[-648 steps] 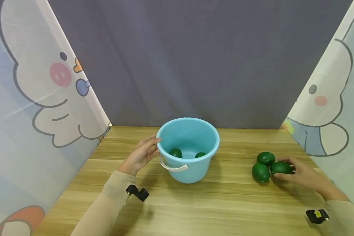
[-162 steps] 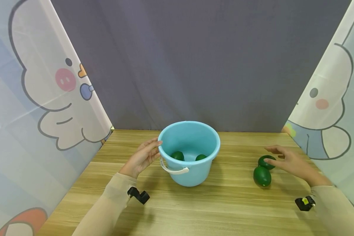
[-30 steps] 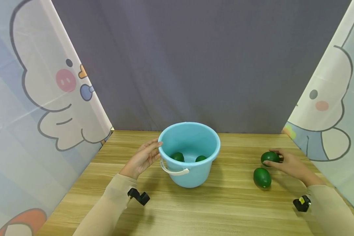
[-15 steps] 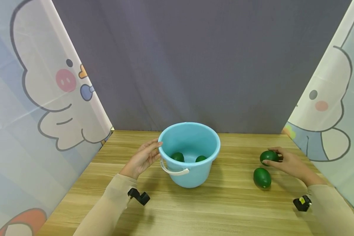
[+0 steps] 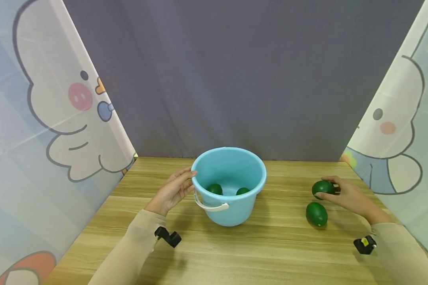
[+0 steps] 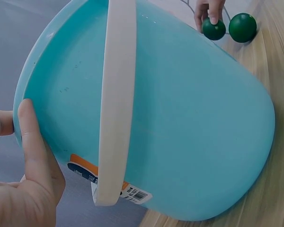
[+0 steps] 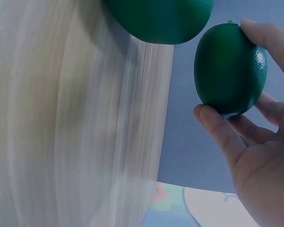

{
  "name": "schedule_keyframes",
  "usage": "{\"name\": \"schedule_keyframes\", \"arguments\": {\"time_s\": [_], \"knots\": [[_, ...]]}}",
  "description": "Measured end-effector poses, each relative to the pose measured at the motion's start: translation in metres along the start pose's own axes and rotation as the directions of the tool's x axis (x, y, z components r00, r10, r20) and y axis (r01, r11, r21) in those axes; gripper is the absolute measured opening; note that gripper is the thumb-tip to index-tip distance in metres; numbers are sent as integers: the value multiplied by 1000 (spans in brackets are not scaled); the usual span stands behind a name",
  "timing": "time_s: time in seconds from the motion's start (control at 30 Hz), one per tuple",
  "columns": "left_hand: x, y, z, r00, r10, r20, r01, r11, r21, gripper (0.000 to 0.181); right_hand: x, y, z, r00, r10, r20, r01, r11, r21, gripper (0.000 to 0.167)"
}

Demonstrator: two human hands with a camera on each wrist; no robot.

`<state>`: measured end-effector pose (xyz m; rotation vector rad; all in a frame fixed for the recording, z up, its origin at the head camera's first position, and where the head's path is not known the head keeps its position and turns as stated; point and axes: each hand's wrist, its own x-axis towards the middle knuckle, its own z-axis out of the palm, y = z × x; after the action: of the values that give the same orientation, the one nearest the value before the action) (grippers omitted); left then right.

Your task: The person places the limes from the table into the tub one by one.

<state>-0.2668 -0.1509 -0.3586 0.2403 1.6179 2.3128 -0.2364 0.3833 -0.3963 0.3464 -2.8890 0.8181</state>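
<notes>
A light blue bucket (image 5: 232, 211) with a white handle (image 5: 211, 207) stands on the wooden table; two green fruits (image 5: 214, 189) lie inside it. My left hand (image 5: 170, 192) grips the bucket's rim on its left side, thumb and fingers about the edge, as the left wrist view (image 6: 32, 165) also shows. At the right, my right hand (image 5: 351, 199) pinches a dark green fruit (image 5: 323, 189) between thumb and fingertips. In the right wrist view this fruit (image 7: 229, 71) appears held off the table. Another green fruit (image 5: 316, 214) lies on the table just in front of it.
The wooden table (image 5: 271, 253) reaches back to a dark grey curtain (image 5: 235, 79). Cloth with cartoon figures hangs on the left (image 5: 57, 130) and right. A black wrist mount (image 5: 167, 236) sits at the left sleeve, and a similar one (image 5: 365, 244) at the right.
Over the last second, the fruit in my right hand has moved slightly left and up in the head view. Earlier, a third fruit was beside the right-hand pair. My left hand stays on the rim.
</notes>
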Motion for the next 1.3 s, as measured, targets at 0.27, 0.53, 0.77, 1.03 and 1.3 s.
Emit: {"name": "schedule_keyframes", "arguments": {"time_s": [0.27, 0.53, 0.77, 1.03, 1.3], "knots": [[0, 0, 0, 1000, -4, -2, 4, 1000, 3, 49, 2, -5, -1, 999, -33, -18, 33, 999, 3, 71], [1, 0, 0, 1000, 0, -4, 0, 1000, 0, 50, 6, -15, -3, 998, -66, -16, 67, 996, 50, 69], [1, 0, -1, 1000, 0, 4, 0, 1000, 3, 49, 9, -23, -4, 996, -87, -24, 88, 995, 41, 69], [2, -1, -1, 1000, 4, 14, -4, 1000, -1, 49, 12, -37, -6, 992, -120, -44, 122, 992, 35, 69], [3, -1, -1, 1000, -2, -2, 2, 1000, 7, 49, 14, -60, -9, 985, -169, -42, 171, 985, 38, 68]]}}
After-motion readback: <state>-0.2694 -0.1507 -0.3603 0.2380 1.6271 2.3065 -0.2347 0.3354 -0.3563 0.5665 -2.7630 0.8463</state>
